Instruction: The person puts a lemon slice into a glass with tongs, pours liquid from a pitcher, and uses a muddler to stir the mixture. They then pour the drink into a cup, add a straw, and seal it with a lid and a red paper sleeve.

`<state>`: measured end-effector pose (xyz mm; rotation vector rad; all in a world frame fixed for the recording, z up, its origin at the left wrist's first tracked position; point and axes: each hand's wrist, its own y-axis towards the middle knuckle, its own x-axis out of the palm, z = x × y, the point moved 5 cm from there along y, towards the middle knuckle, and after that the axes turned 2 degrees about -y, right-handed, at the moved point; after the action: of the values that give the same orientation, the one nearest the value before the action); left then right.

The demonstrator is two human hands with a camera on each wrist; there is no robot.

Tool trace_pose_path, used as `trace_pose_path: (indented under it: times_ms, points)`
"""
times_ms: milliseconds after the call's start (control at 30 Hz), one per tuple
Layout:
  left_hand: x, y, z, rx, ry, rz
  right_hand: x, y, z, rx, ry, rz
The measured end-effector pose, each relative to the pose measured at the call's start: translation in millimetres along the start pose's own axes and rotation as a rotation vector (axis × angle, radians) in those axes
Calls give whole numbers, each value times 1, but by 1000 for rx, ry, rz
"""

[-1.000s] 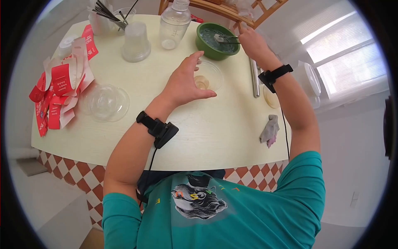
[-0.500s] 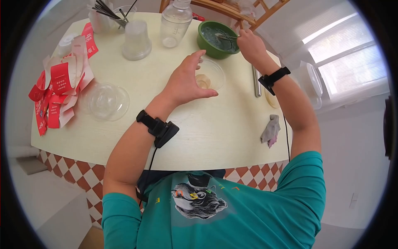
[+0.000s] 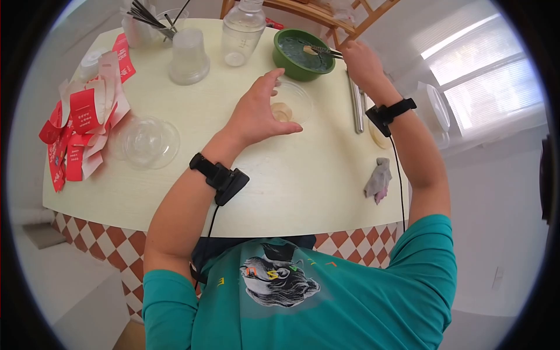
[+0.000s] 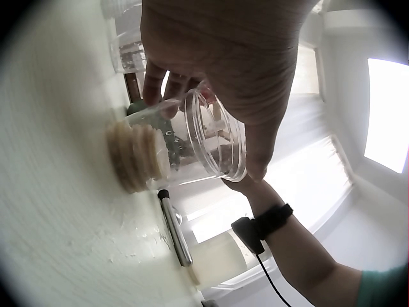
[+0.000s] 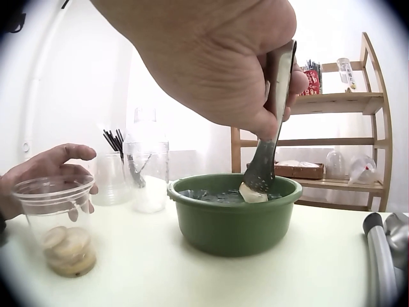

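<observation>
My left hand [image 3: 259,111] curves its thumb and fingers round a clear plastic cup [image 4: 211,147], which stands on the table. Pale round slices [image 5: 69,246] are stacked in the bottom of this cup. Over at the green basin [image 5: 233,224], my right hand [image 3: 363,61] grips metal tongs [image 5: 278,96] that slant down inside the rim. A pale piece [image 5: 254,194] is at the tongs' tips, close to the liquid in the basin.
A clear shaker bottle [image 3: 242,35] and stacked plastic cups [image 3: 189,55] stand at the back. Clear lids [image 3: 151,143] and red-and-white packaging [image 3: 87,114] lie left. On the right are metal rods [image 3: 357,105] and a grey cloth [image 3: 378,179]. A wooden shelf [image 5: 339,102] stands beyond.
My right hand dipped the tongs in the basin, then moved slightly right, and a pale piece now shows clearly at their tips. The left hand has stayed round the cup.
</observation>
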<state>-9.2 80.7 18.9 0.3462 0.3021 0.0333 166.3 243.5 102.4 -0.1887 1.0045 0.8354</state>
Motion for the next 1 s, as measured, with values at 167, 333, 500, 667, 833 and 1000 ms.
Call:
trace_pose_path:
  times_ms: [167, 333, 500, 667, 833, 1000]
  points:
    - [1, 0, 0, 7, -2, 6, 3, -7, 10, 24, 41, -42]
    - [2, 0, -3, -12, 22, -3, 4, -16, 17, 52, 31, -56]
    - [2, 1, -5, 3, 14, 10, -2, -21, 22, 73, 147, -63]
    - [2, 0, -5, -4, 20, 17, -26, -37, 35, 133, 310, -32]
    - [3, 1, -6, 3, 9, 21, -80, -72, 24, 52, 647, -79]
    - [3, 1, -6, -12, -10, 24, -96, -86, -3, -59, 895, -221]
